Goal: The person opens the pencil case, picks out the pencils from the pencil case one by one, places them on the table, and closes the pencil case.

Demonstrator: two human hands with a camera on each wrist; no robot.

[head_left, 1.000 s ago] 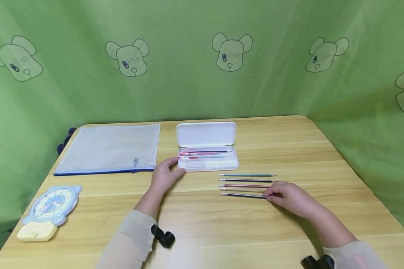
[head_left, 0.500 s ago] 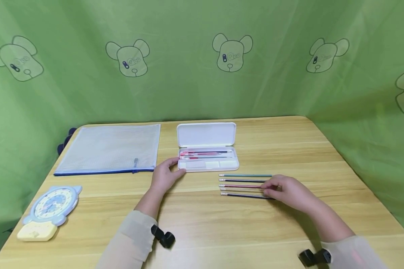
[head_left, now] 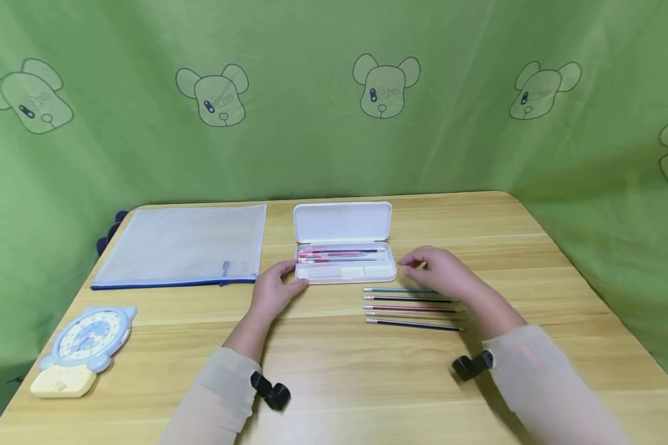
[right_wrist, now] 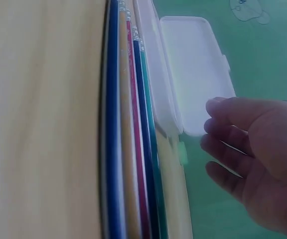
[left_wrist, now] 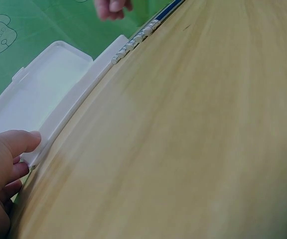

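A white pencil case [head_left: 306, 277] lies with its lid [head_left: 342, 222] raised, holding red and dark pens or pencils [head_left: 339, 253] and pale blocks. My left hand [head_left: 271, 292] grips its left end, thumb at the near corner; the left wrist view shows the fingers [left_wrist: 17, 172] curled beside that end. My right hand [head_left: 442, 271] hovers just right of the case, its fingers loosely bent and holding nothing, as the right wrist view confirms. Below it several pencils lie in a row: teal [head_left: 395, 290], dark blue [head_left: 406, 299], red [head_left: 409, 308], yellowish [right_wrist: 125, 99] and dark [head_left: 414, 324].
A mesh zip pouch [head_left: 180, 247] with a blue edge lies left of the case. Nearer on the left is a blue and yellow toy clock [head_left: 91, 337]. Green curtain [head_left: 312, 154] hangs behind and beside the wooden table [head_left: 334, 383].
My right hand has left the pencil row, moving from the dark and red pencils up and away to beside the case's right end. The left hand has stayed on the case.
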